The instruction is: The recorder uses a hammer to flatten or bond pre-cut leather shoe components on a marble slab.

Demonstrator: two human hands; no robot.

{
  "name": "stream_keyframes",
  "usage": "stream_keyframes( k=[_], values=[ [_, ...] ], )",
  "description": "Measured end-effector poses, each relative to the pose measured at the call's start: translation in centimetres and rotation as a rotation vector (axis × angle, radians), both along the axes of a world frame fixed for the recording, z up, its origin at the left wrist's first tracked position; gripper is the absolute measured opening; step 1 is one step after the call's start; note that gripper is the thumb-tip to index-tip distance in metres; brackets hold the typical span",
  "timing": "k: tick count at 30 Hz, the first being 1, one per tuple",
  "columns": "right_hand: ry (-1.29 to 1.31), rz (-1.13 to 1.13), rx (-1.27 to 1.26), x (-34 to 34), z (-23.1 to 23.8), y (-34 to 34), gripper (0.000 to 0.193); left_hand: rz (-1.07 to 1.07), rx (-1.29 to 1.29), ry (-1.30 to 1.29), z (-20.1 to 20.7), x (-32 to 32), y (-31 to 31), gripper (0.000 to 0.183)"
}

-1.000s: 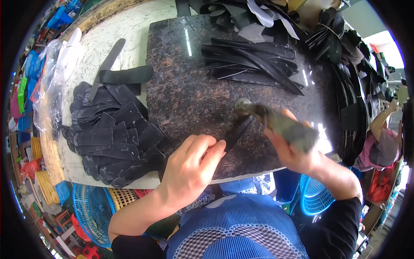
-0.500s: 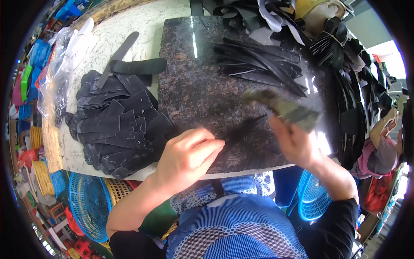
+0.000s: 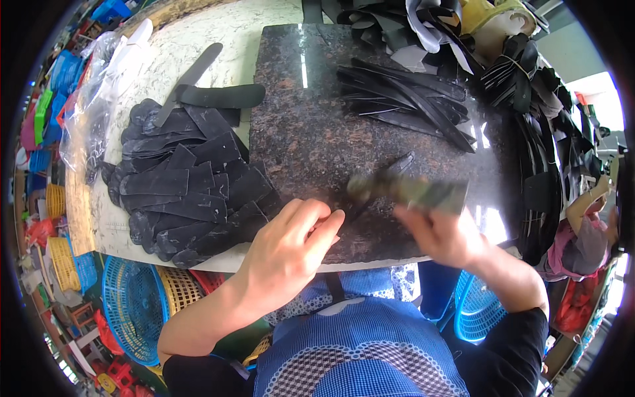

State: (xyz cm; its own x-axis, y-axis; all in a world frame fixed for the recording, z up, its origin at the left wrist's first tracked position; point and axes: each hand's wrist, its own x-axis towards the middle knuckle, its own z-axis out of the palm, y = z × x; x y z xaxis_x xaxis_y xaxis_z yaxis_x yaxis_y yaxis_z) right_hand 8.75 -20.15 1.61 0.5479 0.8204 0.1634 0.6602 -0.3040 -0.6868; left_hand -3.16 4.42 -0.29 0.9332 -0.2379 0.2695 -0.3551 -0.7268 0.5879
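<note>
On a dark speckled stone slab (image 3: 297, 132) lies a narrow black strip (image 3: 402, 163), apparently leather or a leather-like sheet. My left hand (image 3: 289, 250) has thumb and fingers pinched together at the strip's near end. My right hand (image 3: 444, 237) is closed round a hammer (image 3: 430, 193), smeared by motion. The hammer's handle looks wrapped in greenish brown, and its blurred head is over the strip's middle, close to my left fingertips. Whether the head touches the strip I cannot tell.
To the left, a pile of flat black pieces (image 3: 178, 185) covers the white tabletop (image 3: 231, 26). Folded black strips (image 3: 410, 99) lie on the slab's far right. More black bundles (image 3: 509, 73) crowd the right edge. Blue baskets (image 3: 132, 311) stand below the table.
My right hand has moved left with the hammer, whose head is now lower and nearer my left hand. The left hand keeps its pinch. The view has shifted slightly.
</note>
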Motion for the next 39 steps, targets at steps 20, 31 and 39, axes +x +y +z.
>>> stream_keyframes(
  k=[20,31,39],
  values=[
    [0.015,0.371,-0.181,-0.5,-0.1,1.5,0.028,0.224,-0.054,-0.122,-1.0,-4.0,0.6,0.025],
    [0.007,0.244,-0.043,-1.1,-0.1,3.7,0.019,0.23,0.009,-0.288,-2.4,-4.6,0.7,0.02],
    [0.043,0.358,-0.015,-1.6,1.6,5.3,0.018,0.302,0.103,-0.271,-2.1,-5.4,1.0,0.029]
  ],
)
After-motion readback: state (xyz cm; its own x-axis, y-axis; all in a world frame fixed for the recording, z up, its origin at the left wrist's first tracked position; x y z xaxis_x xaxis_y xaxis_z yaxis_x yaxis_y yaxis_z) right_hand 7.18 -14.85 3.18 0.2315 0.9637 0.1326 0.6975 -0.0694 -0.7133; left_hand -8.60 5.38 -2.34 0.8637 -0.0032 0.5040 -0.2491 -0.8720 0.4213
